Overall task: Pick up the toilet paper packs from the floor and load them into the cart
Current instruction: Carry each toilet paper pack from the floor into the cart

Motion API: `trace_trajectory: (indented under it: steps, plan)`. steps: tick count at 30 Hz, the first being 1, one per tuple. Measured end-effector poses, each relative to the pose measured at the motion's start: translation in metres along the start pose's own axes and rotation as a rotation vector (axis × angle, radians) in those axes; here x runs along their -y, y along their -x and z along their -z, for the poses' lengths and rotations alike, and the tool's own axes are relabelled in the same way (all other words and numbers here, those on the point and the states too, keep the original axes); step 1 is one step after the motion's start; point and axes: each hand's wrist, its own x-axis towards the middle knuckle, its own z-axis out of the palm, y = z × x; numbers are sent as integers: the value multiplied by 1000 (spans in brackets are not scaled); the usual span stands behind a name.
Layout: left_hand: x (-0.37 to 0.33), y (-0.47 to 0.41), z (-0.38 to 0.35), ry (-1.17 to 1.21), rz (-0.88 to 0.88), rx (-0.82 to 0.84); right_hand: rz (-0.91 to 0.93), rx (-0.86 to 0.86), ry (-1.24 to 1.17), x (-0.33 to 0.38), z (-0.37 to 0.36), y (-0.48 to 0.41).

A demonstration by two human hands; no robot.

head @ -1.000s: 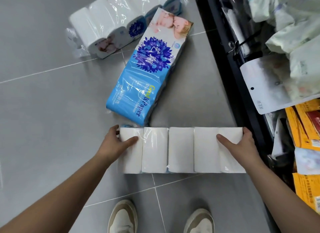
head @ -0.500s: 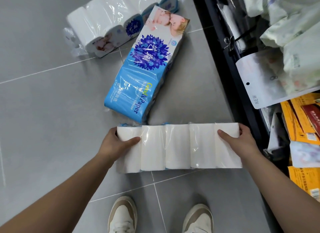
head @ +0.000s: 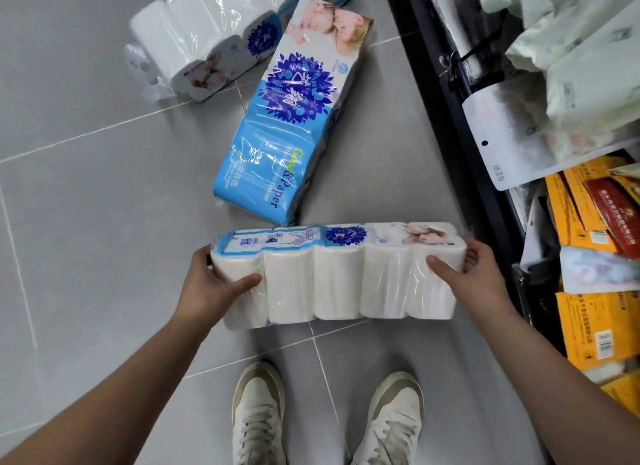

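A clear-wrapped pack of white toilet paper rolls (head: 337, 274) is held level above the grey floor, its printed blue label side turned up and away from me. My left hand (head: 211, 284) grips its left end and my right hand (head: 474, 274) grips its right end. A second pack (head: 294, 118) with a blue and white wrapper lies flat on the floor just beyond it. A third pack (head: 204, 45) lies at the far left. The black cart (head: 446, 118) stands along the right.
The cart holds pale green bags (head: 581, 49), a silver pouch (head: 512, 135) and yellow and red packets (head: 595, 274). My two white shoes (head: 329, 416) stand on the tiled floor (head: 86, 222) right below the held pack.
Both hands have lifted the pack off the floor and tipped it, so its printed label edge now shows on top.
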Motion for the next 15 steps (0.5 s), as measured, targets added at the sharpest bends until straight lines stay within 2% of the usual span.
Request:
trace_trajectory:
  steps: [10,15]
  plan:
    - [14,17,10,77,-88,-9,76,34,-200,-8,2,32]
    - [22,21,13,-13,-124,-1,70,24,-154,-22,7,48]
